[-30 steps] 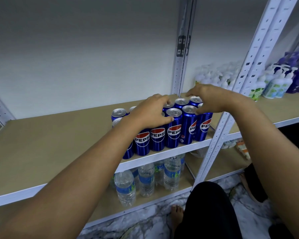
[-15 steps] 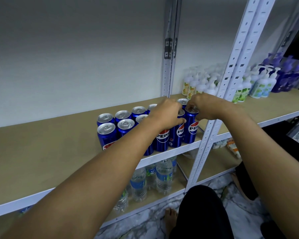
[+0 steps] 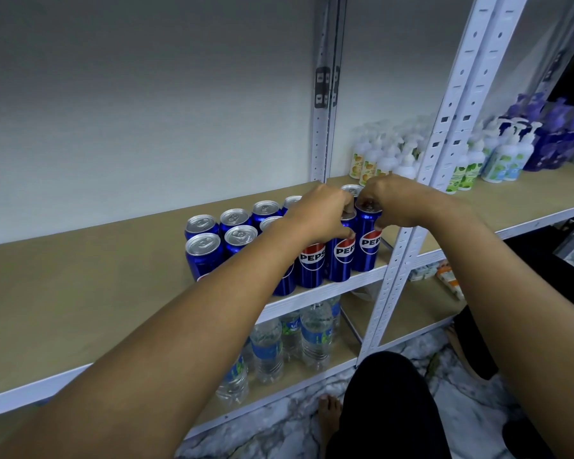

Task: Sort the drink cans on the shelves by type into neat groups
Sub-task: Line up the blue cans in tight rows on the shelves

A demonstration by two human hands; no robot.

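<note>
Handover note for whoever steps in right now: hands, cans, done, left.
Left hand: grips the tops of front-row Pepsi cans.
Right hand: pinches the top of the rightmost front can.
Cans: all blue Pepsi, upright, two rows at the front right of the middle shelf.
Done: one type grouped.
Left: square up the right end; no other can types visible.

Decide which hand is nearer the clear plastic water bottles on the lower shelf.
Left. The left hand sits above the clear plastic water bottles; the right hand lies further right.
</note>
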